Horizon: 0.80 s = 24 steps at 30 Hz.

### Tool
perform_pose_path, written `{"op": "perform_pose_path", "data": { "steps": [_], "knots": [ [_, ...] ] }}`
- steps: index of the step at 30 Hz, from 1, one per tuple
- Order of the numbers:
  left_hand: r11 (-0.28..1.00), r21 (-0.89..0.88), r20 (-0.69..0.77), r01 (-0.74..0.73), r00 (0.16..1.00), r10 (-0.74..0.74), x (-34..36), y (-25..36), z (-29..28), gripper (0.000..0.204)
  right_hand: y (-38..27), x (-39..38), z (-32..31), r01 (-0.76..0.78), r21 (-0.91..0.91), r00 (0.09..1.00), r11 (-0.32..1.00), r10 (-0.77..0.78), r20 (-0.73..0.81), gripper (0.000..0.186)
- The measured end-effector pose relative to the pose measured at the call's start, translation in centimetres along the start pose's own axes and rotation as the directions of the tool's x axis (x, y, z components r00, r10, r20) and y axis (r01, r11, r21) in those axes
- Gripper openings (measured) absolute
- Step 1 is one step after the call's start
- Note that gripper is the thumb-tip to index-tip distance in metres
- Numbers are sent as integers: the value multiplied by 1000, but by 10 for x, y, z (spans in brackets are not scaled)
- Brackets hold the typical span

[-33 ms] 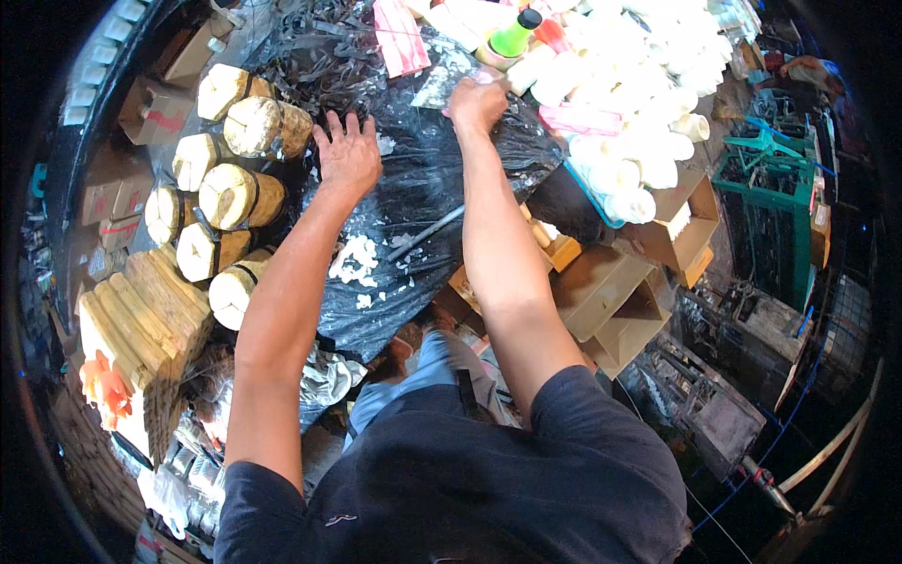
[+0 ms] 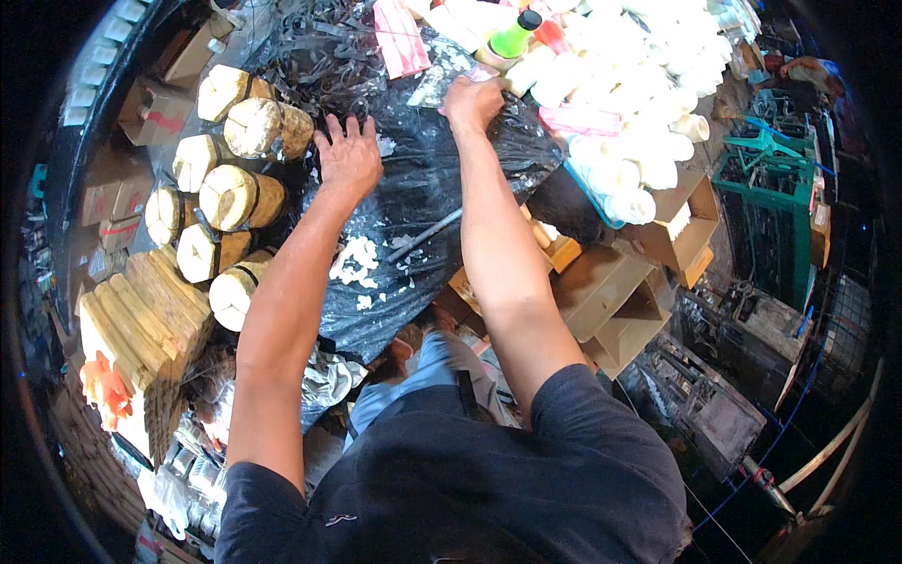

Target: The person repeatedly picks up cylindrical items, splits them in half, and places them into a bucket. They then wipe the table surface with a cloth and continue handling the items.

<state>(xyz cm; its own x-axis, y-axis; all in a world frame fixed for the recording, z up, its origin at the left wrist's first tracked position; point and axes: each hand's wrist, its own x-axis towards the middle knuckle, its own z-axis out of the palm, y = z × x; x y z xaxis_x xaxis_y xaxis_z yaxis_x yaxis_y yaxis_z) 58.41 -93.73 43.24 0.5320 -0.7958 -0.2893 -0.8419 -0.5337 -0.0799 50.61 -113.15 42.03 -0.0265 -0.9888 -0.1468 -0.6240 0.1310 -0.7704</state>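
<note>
A black plastic sheet (image 2: 413, 207), smeared and dotted with white flakes, covers the work surface before me. My left hand (image 2: 349, 158) lies on it with fingers spread, beside strapped bundles of yellowish, roughly cylindrical blocks (image 2: 242, 195). Farther right, my right hand (image 2: 474, 103) is closed on the sheet, its fingers curled down; whatever they hold is hidden. White residue (image 2: 434, 86) lies just left of that hand. Close behind it stands a bottle (image 2: 510, 39) with a green body and dark cap. A thin rod (image 2: 425, 235) rests between my forearms, near white crumbs (image 2: 355, 261).
A bright heap of white cylindrical pieces (image 2: 625, 85) fills the far right. Pink-striped packets (image 2: 402, 38) lie at the back. Open cardboard boxes (image 2: 611, 301) stand by my right arm. At left is a stack of yellowish slats (image 2: 150, 301); a green metal frame (image 2: 766, 188) stands beyond the boxes.
My right hand has shifted very slightly left and down on the black sheet. The left hand stays where it was.
</note>
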Motion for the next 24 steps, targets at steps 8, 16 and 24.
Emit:
{"op": "perform_pose_path", "data": {
  "steps": [8, 16, 24],
  "knots": [
    [996, 94, -47, -6, 999, 10, -11, -2, 6, 61, -42, 19, 15, 243, -333, 916, 911, -102, 388, 51],
    [1000, -5, -53, 11, 999, -11, -26, -28, -20, 48, 5, -71, -7, 668, -235, 609, 706, -337, 719, 43],
    [955, -216, -236, -202, 960, 150, 73, -75, -72, 39, -5, -101, -51, 645, -86, 542, 759, -376, 751, 43]
  ]
}}
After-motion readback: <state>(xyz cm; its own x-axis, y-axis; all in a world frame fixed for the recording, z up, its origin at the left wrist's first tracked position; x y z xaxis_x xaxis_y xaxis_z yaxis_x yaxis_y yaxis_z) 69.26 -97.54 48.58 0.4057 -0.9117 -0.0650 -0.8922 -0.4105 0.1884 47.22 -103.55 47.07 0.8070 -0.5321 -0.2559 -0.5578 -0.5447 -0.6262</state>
